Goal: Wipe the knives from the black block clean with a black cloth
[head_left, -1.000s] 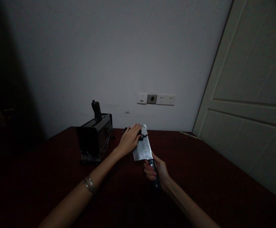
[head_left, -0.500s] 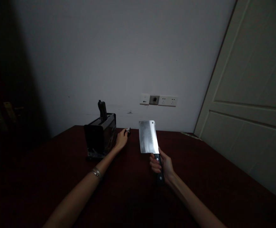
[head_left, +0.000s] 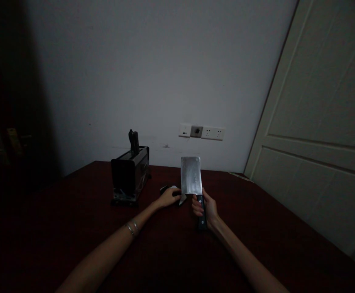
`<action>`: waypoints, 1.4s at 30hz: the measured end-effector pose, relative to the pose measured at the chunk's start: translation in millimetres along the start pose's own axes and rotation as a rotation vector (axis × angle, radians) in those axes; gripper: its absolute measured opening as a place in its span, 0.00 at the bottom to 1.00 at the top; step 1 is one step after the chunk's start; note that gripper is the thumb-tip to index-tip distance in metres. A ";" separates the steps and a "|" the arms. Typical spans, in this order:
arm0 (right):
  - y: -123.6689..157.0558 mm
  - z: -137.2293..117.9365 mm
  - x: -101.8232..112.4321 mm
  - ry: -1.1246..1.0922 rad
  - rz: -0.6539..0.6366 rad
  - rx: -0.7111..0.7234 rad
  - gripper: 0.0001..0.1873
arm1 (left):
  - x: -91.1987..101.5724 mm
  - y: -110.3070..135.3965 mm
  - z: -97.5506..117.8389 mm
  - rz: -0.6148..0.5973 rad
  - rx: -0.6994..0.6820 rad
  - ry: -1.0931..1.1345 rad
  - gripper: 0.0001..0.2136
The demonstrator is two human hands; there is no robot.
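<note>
A cleaver [head_left: 191, 176] with a broad metal blade and a black riveted handle is held up by my right hand [head_left: 210, 208]. Its blade points up, and my fingers wrap round the handle. My left hand [head_left: 167, 198] is closed on a small, soft-looking black-and-white thing [head_left: 182, 199], perhaps a cloth, just left of the blade's lower corner. My fingers cover most of it. Left of that hand stands a black knife block [head_left: 123, 179] with a slotted top, and dark handles [head_left: 134, 141] stick up from it.
The dark red table [head_left: 250, 228] runs back to a grey wall [head_left: 153, 73]. Sockets and a switch [head_left: 202, 132] are set in the wall behind the cleaver. A pale panelled door [head_left: 314, 130] slants along the right side.
My left hand has moved right and nearer to me, away from the knife block, bringing the black-and-white thing close to the blade. The cleaver has tilted slightly and stays in my right hand.
</note>
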State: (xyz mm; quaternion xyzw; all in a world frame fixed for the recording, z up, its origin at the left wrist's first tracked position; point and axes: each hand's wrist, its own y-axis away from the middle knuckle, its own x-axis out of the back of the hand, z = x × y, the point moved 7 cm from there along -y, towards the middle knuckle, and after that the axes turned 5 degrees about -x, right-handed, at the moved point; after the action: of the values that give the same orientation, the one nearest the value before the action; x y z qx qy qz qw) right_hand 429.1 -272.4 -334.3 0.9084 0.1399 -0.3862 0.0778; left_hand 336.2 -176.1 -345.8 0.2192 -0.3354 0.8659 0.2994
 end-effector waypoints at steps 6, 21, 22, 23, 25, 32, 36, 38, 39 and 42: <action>-4.1 -1.9 -1.3 0.061 0.042 0.026 0.26 | 17.9 2.9 -29.7 0.250 0.267 0.437 0.12; -19.9 -8.1 -17.0 0.290 0.199 0.127 0.26 | 44.0 36.4 -5.0 0.404 0.509 0.681 0.21; -20.7 -7.9 -17.5 0.306 0.211 0.132 0.26 | 43.5 37.4 -1.4 0.394 0.511 0.666 0.22; -21.7 -7.8 -18.5 0.320 0.220 0.139 0.26 | 43.6 38.5 1.7 0.395 0.515 0.653 0.22; -23.9 -8.1 -21.5 0.337 0.228 0.159 0.27 | 45.8 41.6 5.8 0.444 0.526 0.631 0.23; -33.5 -13.1 -28.4 0.347 0.287 0.336 0.28 | 50.7 60.8 21.4 0.775 0.496 0.608 0.21; -35.1 -14.1 -25.2 0.371 0.352 0.430 0.29 | 23.7 57.9 33.6 0.702 0.473 0.777 0.19; -33.3 -14.5 -24.0 0.403 0.387 0.469 0.30 | 11.8 54.7 37.7 0.693 0.469 0.823 0.17; -31.9 -14.8 -23.6 0.425 0.408 0.487 0.30 | 7.1 53.2 38.9 0.700 0.470 0.832 0.16; -26.8 -16.3 -22.9 0.499 0.470 0.547 0.31 | -2.9 49.4 40.1 0.727 0.476 0.833 0.15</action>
State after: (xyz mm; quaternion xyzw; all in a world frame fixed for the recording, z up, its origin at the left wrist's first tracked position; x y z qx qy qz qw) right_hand 416.6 -247.4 -307.4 0.9681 -0.1637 -0.1498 -0.1160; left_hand 312.6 -235.2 -342.5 -0.2060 -0.0405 0.9771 0.0333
